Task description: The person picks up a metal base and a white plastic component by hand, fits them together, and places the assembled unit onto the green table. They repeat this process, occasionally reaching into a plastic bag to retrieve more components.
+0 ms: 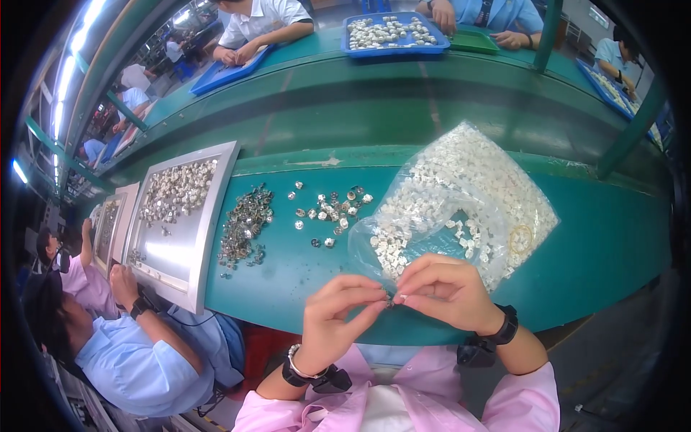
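Head view is showing the left hand [337, 317] and right hand [443, 291] pinching one tiny metal part [389, 302] together, fingertips touching, just in front of the clear bag of small parts [461, 201] lying on the green surface [288, 266].

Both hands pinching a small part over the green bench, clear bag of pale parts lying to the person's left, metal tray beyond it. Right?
Not quite. In the head view the clear bag lies to the person's right; the metal tray is on the left. The rest holds: left hand and right hand pinch a small part over the green bench.
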`<state>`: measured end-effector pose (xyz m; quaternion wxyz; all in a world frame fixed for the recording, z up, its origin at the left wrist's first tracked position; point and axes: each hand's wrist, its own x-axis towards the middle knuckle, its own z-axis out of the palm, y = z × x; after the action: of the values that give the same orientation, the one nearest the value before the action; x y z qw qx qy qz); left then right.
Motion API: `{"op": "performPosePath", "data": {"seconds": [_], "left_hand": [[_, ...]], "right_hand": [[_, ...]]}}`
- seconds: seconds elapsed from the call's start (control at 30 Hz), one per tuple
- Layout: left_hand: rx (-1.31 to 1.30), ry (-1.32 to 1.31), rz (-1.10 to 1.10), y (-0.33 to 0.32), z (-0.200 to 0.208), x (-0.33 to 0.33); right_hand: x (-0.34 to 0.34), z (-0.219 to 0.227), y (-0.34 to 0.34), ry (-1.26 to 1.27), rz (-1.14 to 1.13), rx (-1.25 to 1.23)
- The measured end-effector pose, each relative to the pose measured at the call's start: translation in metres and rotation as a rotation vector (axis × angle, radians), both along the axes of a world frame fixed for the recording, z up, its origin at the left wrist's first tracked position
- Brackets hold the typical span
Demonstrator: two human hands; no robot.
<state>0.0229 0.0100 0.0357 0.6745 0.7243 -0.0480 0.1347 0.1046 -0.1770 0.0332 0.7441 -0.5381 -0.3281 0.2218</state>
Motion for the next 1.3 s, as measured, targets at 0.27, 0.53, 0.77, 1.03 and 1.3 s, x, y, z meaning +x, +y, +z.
{"op": "performPosePath", "data": {"seconds": [0.27, 0.53, 0.77, 1.03, 1.3], "left_hand": [[0.281, -0.061, 0.099, 0.003, -0.003, -0.001], [0.181, -0.108, 0.038, 0.000, -0.007, 0.001], [0.222, -0.139, 0.012, 0.002, -0.007, 0.001], [0.114, -0.113, -0.004, -0.002, -0.011, -0.002], [0.071, -0.144, 0.089, -0.003, -0.017, -0.003]], "right_hand": [[-0.002, 0.001, 0.002, 0.026, -0.029, 0.062], [0.002, 0.002, -0.001, -0.180, -0.082, -0.040], [0.000, 0.000, 0.000, -0.114, -0.071, -0.040], [-0.003, 0.001, 0.003, -0.116, -0.067, -0.049], [-0.003, 0.002, 0.004, -0.237, -0.075, -0.133]]}}
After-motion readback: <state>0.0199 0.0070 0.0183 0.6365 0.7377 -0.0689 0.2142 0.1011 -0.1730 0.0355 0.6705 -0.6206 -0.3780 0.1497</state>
